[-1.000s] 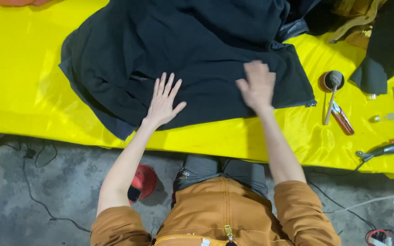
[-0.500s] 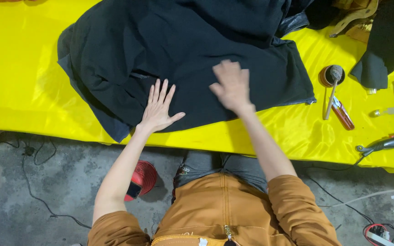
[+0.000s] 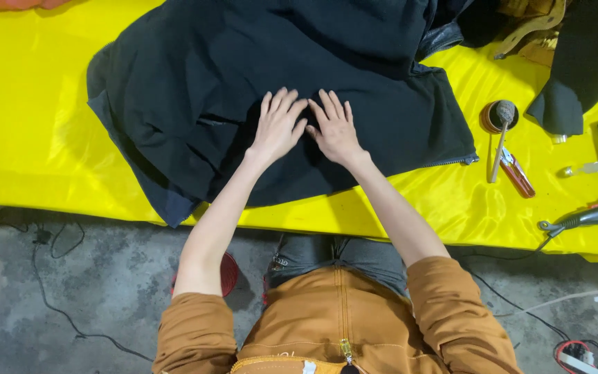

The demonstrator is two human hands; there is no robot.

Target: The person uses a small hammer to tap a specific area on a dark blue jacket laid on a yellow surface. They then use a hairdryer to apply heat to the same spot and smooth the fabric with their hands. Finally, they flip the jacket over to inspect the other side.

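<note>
Leaning over the near edge of a yellow desk (image 3: pixel 29 145) in an orange-brown jacket (image 3: pixel 327 325), forearms bare. Pressing both palms flat on a black garment (image 3: pixel 195 90), left hand (image 3: pixel 278 128) and right hand (image 3: pixel 335 129) side by side, thumbs nearly touching, fingers spread and pointing away, gripping nothing. Lying open beneath both hands, spreading well to the left of the left hand and beyond the fingertips to the desk's far side, with a dark blue lining corner (image 3: pixel 171 204) hanging over the near edge, left of the left forearm. Showing a zipper edge (image 3: pixel 455 161) along the hem, right of the right hand. Resting further right of the right hand: a long-handled tool (image 3: pixel 498 142) with its rounded head over a small round tin (image 3: pixel 498 118), red-handled pliers (image 3: pixel 518 173) just beside it, a small clear bottle (image 3: pixel 590 167) and a black cable (image 3: pixel 590 216) near the right edge. Sitting beyond those, at the far right corner, more dark cloth (image 3: pixel 576 76) and a tan item (image 3: pixel 531 31).
</note>
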